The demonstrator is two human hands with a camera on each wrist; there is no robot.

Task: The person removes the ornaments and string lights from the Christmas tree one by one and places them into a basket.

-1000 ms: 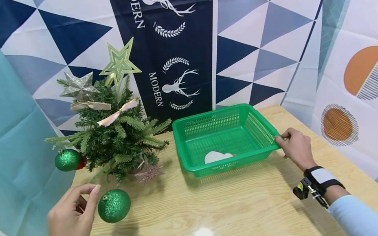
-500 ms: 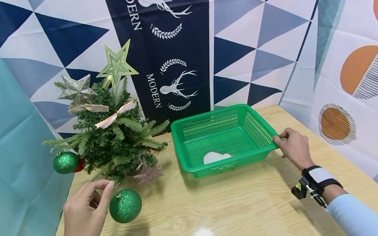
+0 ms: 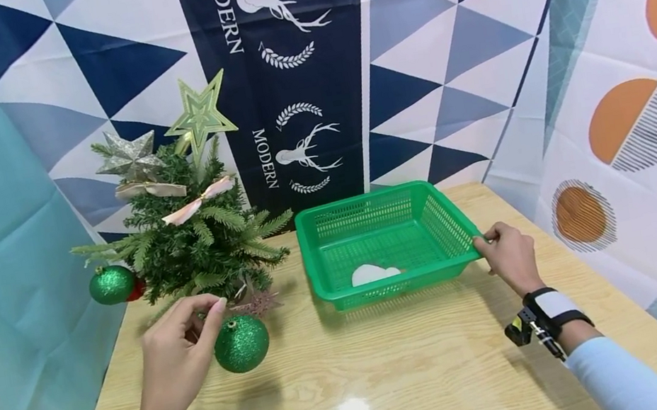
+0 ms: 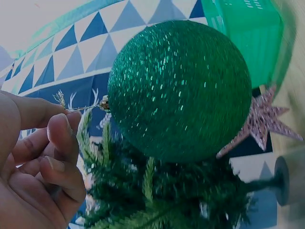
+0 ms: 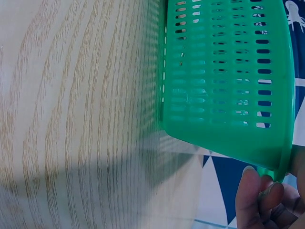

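Head view: the left hand [image 3: 175, 347] pinches the cord of a glittery green ball [image 3: 241, 344] hanging just beside its fingertips, with a decorated tree [image 3: 196, 244] beyond that hand, while the right hand [image 3: 513, 258] grips the nearest corner of a green basket [image 3: 406, 286]. Left wrist view: thumb and forefinger meet on the thin gold cord, a pink star [image 4: 263, 120] showing past the ball. Right wrist view: curled fingers hold the basket's rim above the wooden tabletop [image 5: 71, 95].
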